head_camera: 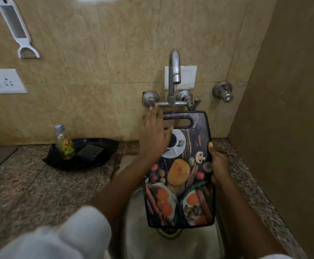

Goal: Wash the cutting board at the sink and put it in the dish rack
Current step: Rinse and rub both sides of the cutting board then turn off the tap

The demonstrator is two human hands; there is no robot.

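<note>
Sink (141, 238) low in the middle of the frame. Above it, cutting board (180, 174), flat, stiff, likely wet and slippery under water from the tap (174, 71). Right hand (219, 165) curled tight around the board's right edge. Left hand (155, 135) spread flat near the handle slot. Best held by both side edges.

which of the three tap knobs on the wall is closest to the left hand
The leftmost knob on the faucet's crossbar: the left hand reaches just below it. The middle knob sits right of the spout; the separate knob lies farthest right.
</note>
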